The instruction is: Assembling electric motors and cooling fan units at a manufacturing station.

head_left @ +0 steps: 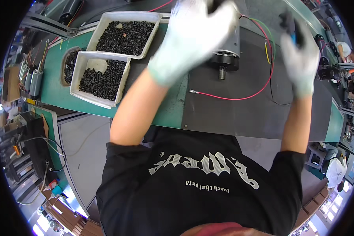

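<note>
My left hand (200, 33), in a white glove, reaches over a silver cylindrical motor (234, 45); motion smears its fingers at the top edge, and whether they touch the motor is hidden. The motor has a black end collar and a threaded shaft pointing toward me. From its right side a red wire (246, 97) with a metal terminal loops over the dark mat, beside green, yellow and black wires. Further right, my gloved right hand (301, 59) is closed around a black-and-blue tool (290, 27), too blurred to name its kind.
Two white trays (74, 78) of small black parts stand on the green bench (53, 84) at the left, near a cutout holding more parts. Upright silver cylinders (36, 83) with wires stand at the far left. Dark cylinders (323, 49) lie at the right edge. Other people are beyond.
</note>
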Available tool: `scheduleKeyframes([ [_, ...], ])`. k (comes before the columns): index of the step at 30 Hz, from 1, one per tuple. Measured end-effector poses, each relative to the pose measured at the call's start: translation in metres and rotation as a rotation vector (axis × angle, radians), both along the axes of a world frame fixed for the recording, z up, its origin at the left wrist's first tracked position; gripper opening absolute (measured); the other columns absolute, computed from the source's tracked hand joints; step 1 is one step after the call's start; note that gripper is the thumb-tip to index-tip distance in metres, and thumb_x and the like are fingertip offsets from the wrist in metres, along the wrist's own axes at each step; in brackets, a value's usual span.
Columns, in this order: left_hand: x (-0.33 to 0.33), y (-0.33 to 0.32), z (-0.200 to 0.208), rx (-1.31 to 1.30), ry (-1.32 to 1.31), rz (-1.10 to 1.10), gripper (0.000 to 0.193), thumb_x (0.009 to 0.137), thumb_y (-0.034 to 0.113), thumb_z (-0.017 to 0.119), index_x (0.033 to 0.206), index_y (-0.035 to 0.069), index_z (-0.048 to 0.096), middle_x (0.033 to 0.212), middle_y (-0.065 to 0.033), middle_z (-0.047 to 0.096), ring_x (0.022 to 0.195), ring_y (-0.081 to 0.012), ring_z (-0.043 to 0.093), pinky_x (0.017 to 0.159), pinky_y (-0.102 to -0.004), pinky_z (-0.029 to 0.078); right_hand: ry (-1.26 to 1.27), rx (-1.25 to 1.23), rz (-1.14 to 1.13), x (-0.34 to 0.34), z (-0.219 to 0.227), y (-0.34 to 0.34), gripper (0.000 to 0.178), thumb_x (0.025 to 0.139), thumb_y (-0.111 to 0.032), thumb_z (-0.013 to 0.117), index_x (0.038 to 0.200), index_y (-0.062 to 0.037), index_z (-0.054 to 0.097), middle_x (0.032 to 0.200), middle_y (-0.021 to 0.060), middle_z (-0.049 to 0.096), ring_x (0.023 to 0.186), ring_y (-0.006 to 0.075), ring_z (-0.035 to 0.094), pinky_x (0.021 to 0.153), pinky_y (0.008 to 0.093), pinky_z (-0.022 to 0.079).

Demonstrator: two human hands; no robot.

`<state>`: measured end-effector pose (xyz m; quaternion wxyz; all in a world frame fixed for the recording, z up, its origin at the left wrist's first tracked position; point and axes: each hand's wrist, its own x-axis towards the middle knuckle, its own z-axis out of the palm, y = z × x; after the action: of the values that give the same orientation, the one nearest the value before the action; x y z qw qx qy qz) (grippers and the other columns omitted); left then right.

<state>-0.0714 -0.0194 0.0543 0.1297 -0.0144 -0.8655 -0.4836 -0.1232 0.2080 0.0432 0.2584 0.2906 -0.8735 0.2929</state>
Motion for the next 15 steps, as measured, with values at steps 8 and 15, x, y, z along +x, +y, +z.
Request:
scheduleKeyframes([
  [8,-0.111,0.006,-0.100,0.013,-0.257,0.114,0.080,0.082,0.059,0.053,0.115,-0.014,0.057,0.117,-0.0339,0.058,0.116,-0.0419,0.055,0.099,-0.0409,0.043,-1.515,-1.166,0.348,-0.061,-0.098,-0.014,0.019,0.088,-0.017,0.054,0.098,-0.0036,0.063,0.078,0.0100,0.065,0.069,0.0272,0.065,0.068,0.0430,0.055],
  [15,-0.045,0.037,-0.034,0.031,0.060,0.124,0.080,0.068,0.054,0.075,0.113,-0.010,0.053,0.108,-0.0260,0.063,0.104,-0.0346,0.062,0.091,-0.0398,0.049,-1.012,-1.080,0.518,-0.001,-0.050,0.009,0.037,0.078,-0.010,0.054,0.112,0.0045,0.054,0.093,0.0158,0.062,0.076,0.0216,0.061,0.074,0.0353,0.051],
])
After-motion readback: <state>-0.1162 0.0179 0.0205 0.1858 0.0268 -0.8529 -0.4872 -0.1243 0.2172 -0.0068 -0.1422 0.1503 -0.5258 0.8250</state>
